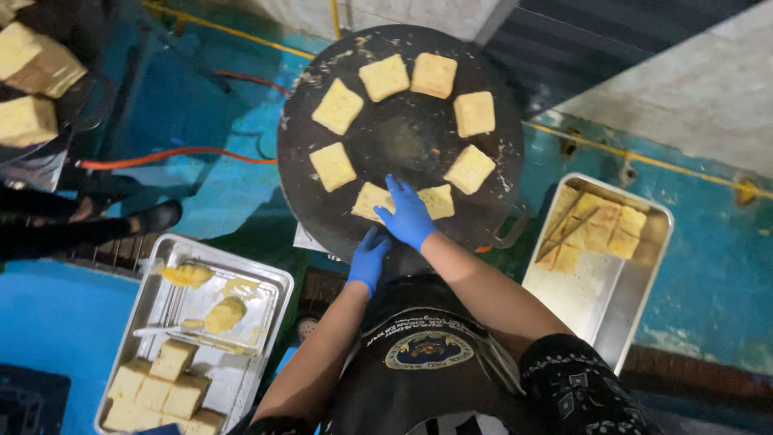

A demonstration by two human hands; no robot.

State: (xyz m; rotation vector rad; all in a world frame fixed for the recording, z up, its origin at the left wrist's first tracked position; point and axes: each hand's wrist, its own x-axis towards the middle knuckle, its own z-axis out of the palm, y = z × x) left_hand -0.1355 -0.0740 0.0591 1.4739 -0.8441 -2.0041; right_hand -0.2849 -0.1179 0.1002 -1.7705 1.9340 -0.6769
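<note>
Overhead view of a round black griddle [400, 137] bearing eight square bread slices [385, 77] set in a ring, which leaves the centre bare and each piece separate. The right hand [409, 216], in a blue glove, lies flat with fingers spread between the two nearest slices [372, 201], touching them and gripping nothing. The left hand [369, 259], also gloved, rests open at the griddle's near rim, empty. A steel tray [262, 278] of uncooked squares sits at left; a second tray [656, 242] at right holds browned slices and tongs [570, 229].

Food-stall kitchen: griddle [400, 137], bread trays [600, 282].
</note>
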